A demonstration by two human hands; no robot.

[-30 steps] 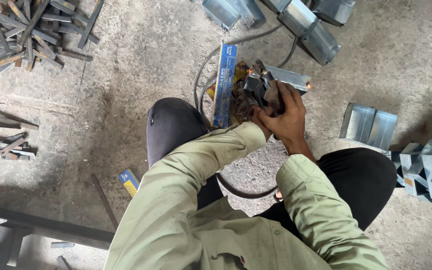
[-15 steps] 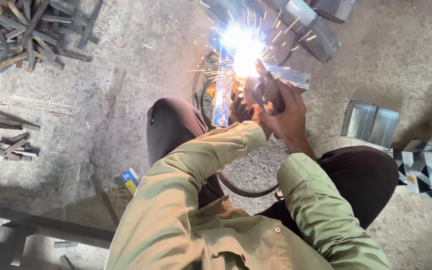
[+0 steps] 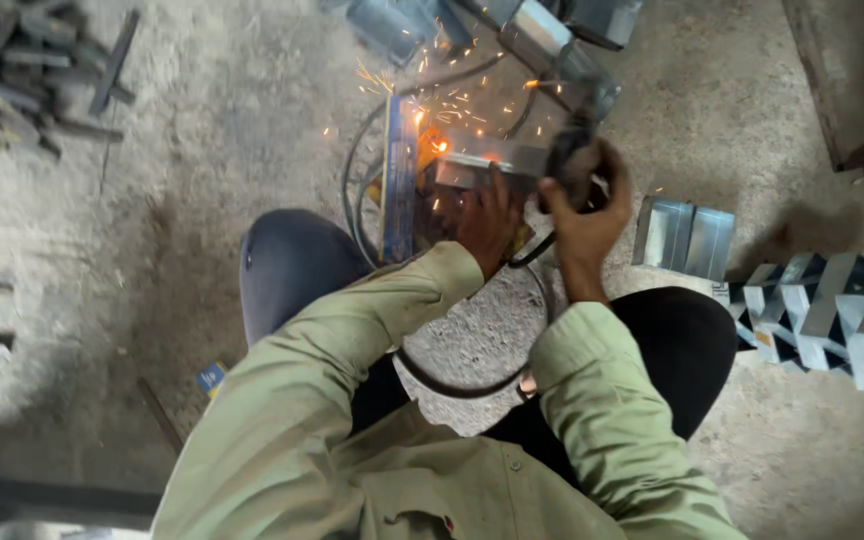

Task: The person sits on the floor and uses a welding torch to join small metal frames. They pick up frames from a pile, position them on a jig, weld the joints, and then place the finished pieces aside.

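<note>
Person crouched over a concrete floor [image 3: 202, 180], seen from the head camera looking down past olive-green sleeves.

Right hand [image 3: 584, 205]: closed around a dark power tool [image 3: 574, 160], fingers wrapped over its body. A black cable [image 3: 472, 385] runs from under this hand and loops back between the knees.

Left hand [image 3: 482, 215]: pressed flat on a grey metal piece [image 3: 487, 165] just beyond its fingertips, holding it down; fingers bent over the near edge, not fully wrapped. The metal piece lies on the floor directly ahead of both hands, between them and a little to the left of the tool.

Orange sparks [image 3: 432, 110] scatter beyond and to the left of the left hand, with a glow at the metal piece's left end.

A blue flat bar [image 3: 398, 180] lies just left of the left hand, running away from the body.

Right of the right hand, near: a folded grey sheet-metal bracket [image 3: 687, 235]. Farther right: a row of similar brackets [image 3: 832, 310]. Beyond both hands: several grey metal boxes [image 3: 552, 35]. Far to the left: a blurred heap of dark metal bars [image 3: 22, 70].
</note>
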